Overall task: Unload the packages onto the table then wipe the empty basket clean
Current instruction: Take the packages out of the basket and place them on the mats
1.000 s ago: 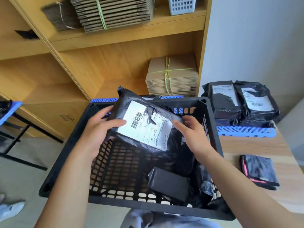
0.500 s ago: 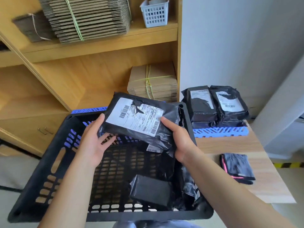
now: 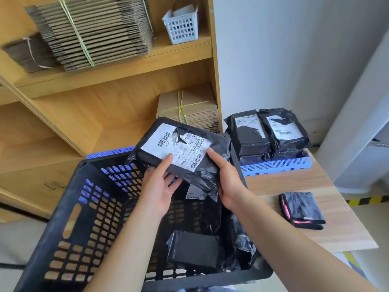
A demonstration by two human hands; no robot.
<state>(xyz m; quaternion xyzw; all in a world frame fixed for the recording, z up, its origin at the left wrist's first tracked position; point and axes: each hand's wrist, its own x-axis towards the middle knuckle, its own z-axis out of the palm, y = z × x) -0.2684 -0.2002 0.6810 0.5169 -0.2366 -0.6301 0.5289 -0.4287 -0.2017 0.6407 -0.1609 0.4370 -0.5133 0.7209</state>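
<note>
Both hands, left [image 3: 160,184] and right [image 3: 226,178], gripped a labelled black package [image 3: 181,148] by its near edge above the black basket [image 3: 69,228], likely to carry it to the desk [image 3: 299,186].

Bright, even daylight w/ soft shadows, no harsh glare. Wide-angle lens bends the shelf unit [image 3: 109,85] & wall [image 3: 294,60] lines at the edges; corners slightly soft, centre sharp.

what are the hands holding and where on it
A black labelled package, above the basket: left hand at its near-left edge, right hand at its near-right corner.
</note>
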